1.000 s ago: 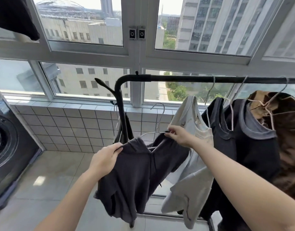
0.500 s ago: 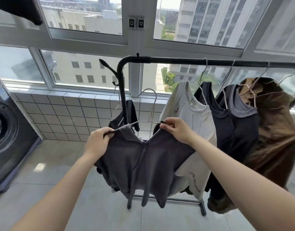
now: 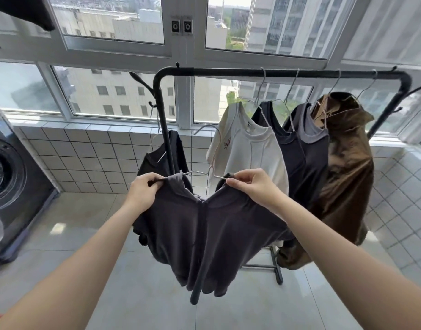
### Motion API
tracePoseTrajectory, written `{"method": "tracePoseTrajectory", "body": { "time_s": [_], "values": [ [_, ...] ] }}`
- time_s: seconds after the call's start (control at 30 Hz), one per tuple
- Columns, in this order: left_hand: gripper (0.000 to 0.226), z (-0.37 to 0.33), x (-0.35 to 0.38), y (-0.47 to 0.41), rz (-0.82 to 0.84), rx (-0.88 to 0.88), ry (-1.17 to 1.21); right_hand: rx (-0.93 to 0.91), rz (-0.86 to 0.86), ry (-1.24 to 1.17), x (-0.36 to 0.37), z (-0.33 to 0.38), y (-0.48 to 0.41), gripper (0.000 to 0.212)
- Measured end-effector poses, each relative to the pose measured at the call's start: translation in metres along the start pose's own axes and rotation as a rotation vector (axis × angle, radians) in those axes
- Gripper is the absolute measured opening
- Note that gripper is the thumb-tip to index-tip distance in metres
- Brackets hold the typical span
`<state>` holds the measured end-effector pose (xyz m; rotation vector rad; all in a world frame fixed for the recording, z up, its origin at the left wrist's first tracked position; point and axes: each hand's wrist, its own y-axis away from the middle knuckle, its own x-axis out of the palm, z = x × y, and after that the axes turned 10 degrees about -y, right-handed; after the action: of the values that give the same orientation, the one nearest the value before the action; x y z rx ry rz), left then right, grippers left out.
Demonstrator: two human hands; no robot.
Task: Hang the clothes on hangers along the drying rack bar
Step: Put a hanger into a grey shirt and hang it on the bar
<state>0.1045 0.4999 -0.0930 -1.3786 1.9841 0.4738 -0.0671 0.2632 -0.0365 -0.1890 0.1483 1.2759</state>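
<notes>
I hold a dark grey garment [image 3: 204, 234] spread out in front of me, on a thin metal hanger [image 3: 205, 151] whose hook rises between my hands. My left hand [image 3: 145, 191] pinches its left shoulder and my right hand [image 3: 252, 185] pinches the right shoulder together with the hanger wire. Behind stands the black drying rack bar [image 3: 288, 73]. On it hang a white shirt [image 3: 247, 148], a dark top [image 3: 292, 158], a grey-collared top [image 3: 314, 148] and a brown jacket [image 3: 347, 167]. The held hanger is below the bar, apart from it.
A black garment [image 3: 161, 163] hangs on a hook of the rack's left post [image 3: 166, 139]. A washing machine [image 3: 11, 182] stands at the left. A tiled low wall [image 3: 85, 158] and windows run behind the rack. Dark cloth [image 3: 26, 10] hangs at the top left.
I have stepped back and the view now takes in the whole rack. The grey garment is spread wider on its hanger between my hands, and held a little higher.
</notes>
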Motion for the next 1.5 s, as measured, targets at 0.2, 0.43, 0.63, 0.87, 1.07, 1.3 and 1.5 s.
{"method": "tracePoseTrajectory", "body": {
  "time_s": [0.2, 0.43, 0.63, 0.87, 1.07, 1.3, 1.5],
  "values": [
    [0.014, -0.02, 0.009, 0.005, 0.01, -0.048, 0.134, 0.007, -0.018, -0.1, 0.004, 0.029, 0.028, 0.027],
    [0.02, -0.057, 0.016, -0.026, 0.091, 0.036, 0.186, -0.059, -0.175, -0.045, 0.004, 0.051, 0.012, 0.025],
    [0.031, -0.091, 0.004, -0.062, 0.322, 0.172, 0.124, -0.117, -0.405, 0.01, 0.005, 0.058, -0.032, 0.025],
    [0.034, -0.081, -0.016, -0.1, 0.325, 0.212, 0.137, -0.074, -0.602, -0.099, 0.001, 0.071, -0.099, 0.019],
    [0.034, -0.09, -0.016, -0.114, 0.319, 0.209, 0.208, -0.01, -0.594, -0.081, -0.011, 0.087, -0.149, 0.013],
    [0.044, -0.118, -0.002, -0.114, 0.362, 0.208, 0.259, 0.112, -0.433, -0.187, -0.018, 0.081, -0.177, 0.019],
    [0.068, -0.141, 0.029, -0.101, 0.484, 0.218, 0.283, 0.267, -0.309, -0.246, -0.024, 0.05, -0.183, 0.025]
  ]
}}
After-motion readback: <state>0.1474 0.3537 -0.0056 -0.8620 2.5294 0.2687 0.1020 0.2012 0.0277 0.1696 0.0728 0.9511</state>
